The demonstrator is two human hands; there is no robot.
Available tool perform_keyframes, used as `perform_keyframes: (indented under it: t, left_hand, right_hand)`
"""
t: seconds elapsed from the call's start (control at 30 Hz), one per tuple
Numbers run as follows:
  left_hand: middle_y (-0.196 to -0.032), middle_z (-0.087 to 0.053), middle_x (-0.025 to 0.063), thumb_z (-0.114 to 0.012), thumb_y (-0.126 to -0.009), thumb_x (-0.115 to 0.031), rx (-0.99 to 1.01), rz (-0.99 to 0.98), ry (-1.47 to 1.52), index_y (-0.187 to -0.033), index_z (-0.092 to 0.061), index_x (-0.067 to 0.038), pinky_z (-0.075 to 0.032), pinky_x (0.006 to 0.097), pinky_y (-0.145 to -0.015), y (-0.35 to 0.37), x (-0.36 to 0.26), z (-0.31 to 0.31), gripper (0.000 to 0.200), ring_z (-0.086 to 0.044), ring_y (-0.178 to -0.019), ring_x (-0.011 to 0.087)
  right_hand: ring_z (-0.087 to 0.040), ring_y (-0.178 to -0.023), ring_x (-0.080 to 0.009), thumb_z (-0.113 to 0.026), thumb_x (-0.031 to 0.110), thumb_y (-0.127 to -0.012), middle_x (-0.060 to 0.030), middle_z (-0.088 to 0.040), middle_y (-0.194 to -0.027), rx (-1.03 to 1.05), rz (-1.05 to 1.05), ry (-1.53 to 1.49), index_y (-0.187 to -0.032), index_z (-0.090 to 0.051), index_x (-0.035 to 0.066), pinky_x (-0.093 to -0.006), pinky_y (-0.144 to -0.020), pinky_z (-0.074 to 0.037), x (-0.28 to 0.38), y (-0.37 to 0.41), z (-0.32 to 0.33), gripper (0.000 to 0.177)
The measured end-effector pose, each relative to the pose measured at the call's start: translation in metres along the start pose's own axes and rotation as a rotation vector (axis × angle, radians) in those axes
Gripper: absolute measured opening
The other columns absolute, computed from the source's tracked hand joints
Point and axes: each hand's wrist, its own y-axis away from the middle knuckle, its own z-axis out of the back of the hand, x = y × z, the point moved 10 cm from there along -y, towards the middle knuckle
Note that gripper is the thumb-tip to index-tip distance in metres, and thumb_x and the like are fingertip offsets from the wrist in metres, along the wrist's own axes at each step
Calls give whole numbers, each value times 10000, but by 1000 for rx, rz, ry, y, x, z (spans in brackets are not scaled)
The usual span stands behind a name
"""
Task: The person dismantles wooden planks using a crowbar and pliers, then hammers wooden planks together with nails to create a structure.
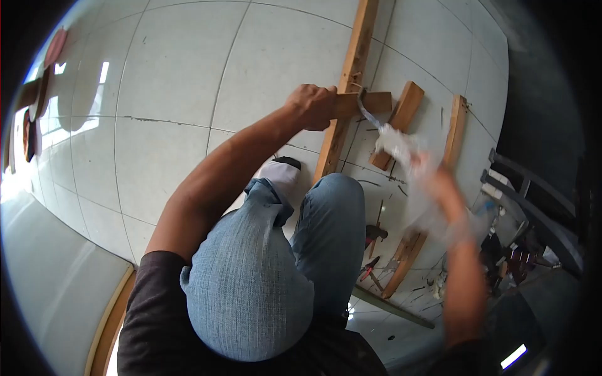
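Note:
My left hand (311,106) is closed around one end of a short wooden block (370,103), which lies crosswise over a long wooden beam (356,62) on the floor. A curved metal tool (367,114) with a whitish wrapped grip reaches over the block, its hooked end overlapping the wood beside the beam. Smeared by motion, my right hand (434,178) is wrapped around the grip of this tool. Clear plastic appears to trail below that hand.
More wooden pieces (407,106) lie to the right of the beam, one long strip (456,131) farther over. A hammer (375,233) and red-handled pliers (369,268) rest on the tiles by my right knee. Dark metal bars (533,200) and cluttered items stand at the right.

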Motion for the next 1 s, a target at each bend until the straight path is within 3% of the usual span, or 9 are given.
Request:
perform_keyframes:
  t: [0.07, 0.13, 0.2, 0.23, 0.4, 0.5, 0.83, 0.87, 1.0]
  left_hand:
    - [-958, -718, 185, -639, -806, -162, -96, -12, -22, -1107, -558, -2, -573, 396, -850, 4, 13, 4, 350, -716, -978, 312]
    - [-889, -714, 200, -647, -805, -183, -102, 1, -19, -1080, -552, -6, -580, 433, -813, 6, 13, 11, 341, -718, -905, 366]
    - [-865, -714, 207, -640, -799, -179, -165, -15, -57, -1077, -545, -13, -584, 451, -792, -1, 17, 2, 337, -721, -869, 383]
    - [-885, -711, 205, -643, -783, -157, -144, -45, -17, -1097, -537, -15, -580, 444, -807, 3, 14, 1, 361, -717, -896, 360]
    - [-847, -698, 175, -668, -763, -149, -63, -16, -28, -1077, -543, -29, -580, 446, -790, 2, 13, 5, 360, -707, -870, 355]
    - [-850, -699, 169, -677, -763, -164, -56, -18, -58, -1073, -549, -38, -580, 445, -793, 4, 10, 6, 358, -706, -861, 355]
    - [-820, -699, 161, -696, -779, -259, -111, -86, -67, -1085, -552, -46, -587, 447, -748, 17, -6, 1, 400, -714, -793, 344]
    - [-790, -704, 156, -696, -800, -297, -156, -129, -86, -1091, -568, -17, -590, 414, -766, 22, -15, 3, 424, -724, -759, 332]
    - [-826, -702, 192, -710, -791, -317, -165, -84, 34, -1098, -560, -2, -577, 443, -765, 25, -19, -4, 465, -716, -817, 358]
  right_hand:
    - [-676, -889, -477, -532, 215, -983, -294, -679, -888, -229, 24, 109, -1102, -659, -43, -504, -796, -533, -64, 7, -106, 311]
    - [-662, -863, -499, -527, 194, -985, -318, -664, -896, -565, 391, 51, -1041, -651, -72, -498, -764, -538, -47, 14, -120, 298]
    - [-646, -804, -503, -517, 209, -1001, -339, -640, -863, -499, 336, -61, -873, -621, -90, -500, -716, -525, -32, 12, -92, 342]
    - [-644, -790, -499, -521, 225, -1004, -341, -634, -854, -367, 218, 4, -832, -611, -87, -506, -705, -517, -50, 10, -95, 367]
    - [-635, -830, -488, -495, 248, -1030, -337, -621, -836, -370, 109, -81, -846, -591, -100, -509, -725, -485, -94, 33, -106, 405]
    - [-632, -842, -489, -508, 245, -1022, -333, -624, -845, -265, -32, -233, -853, -585, -104, -502, -726, -480, -127, 27, -130, 396]
    - [-621, -801, -514, -551, 291, -984, -337, -626, -830, -407, 29, -91, -846, -602, -91, -517, -709, -486, -105, 16, -136, 409]
    - [-623, -807, -511, -551, 298, -984, -337, -628, -837, -401, 22, -74, -854, -607, -91, -515, -715, -486, -101, 19, -135, 414]
    - [-628, -752, -457, -548, 312, -987, -316, -625, -803, -341, -31, -165, -877, -610, -93, -484, -713, -486, -98, 40, -125, 425]
